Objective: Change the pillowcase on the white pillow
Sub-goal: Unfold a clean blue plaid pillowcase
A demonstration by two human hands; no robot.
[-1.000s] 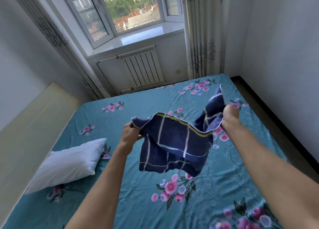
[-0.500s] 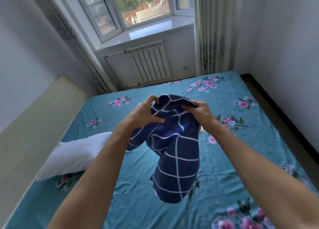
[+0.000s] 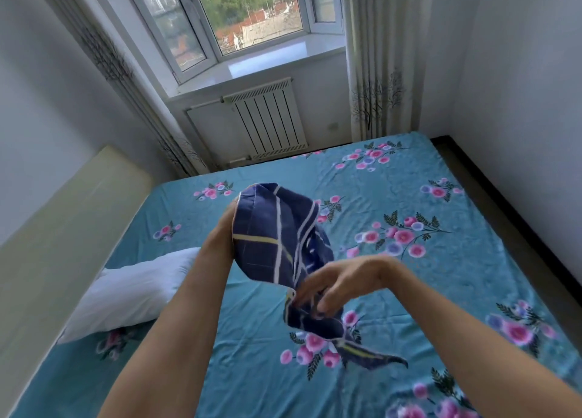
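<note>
**Pillowcase in hand, pillow still bare**

White pillow [image 3: 132,295] lies uncovered on bed [image 3: 472,276], left. My left hand [image 3: 225,225] sits inside navy checked pillowcase [image 3: 277,238]; finger state hidden. Right hand [image 3: 333,287] pinches its lower edge. Insertion remains.

Bright daylight from the window [image 3: 252,18]; wide-angle bending at edges, right hand [image 3: 333,287] motion-blurred.

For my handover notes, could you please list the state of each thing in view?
navy checked pillowcase: off the pillow, bunched, held in the air
left hand: pushed inside the pillowcase, mostly hidden
right hand: pinches the pillowcase's lower part
white pillow: bare, lying on the bed
floral bedsheet: spread, slightly wrinkled
window: shut, as far as visible
</note>
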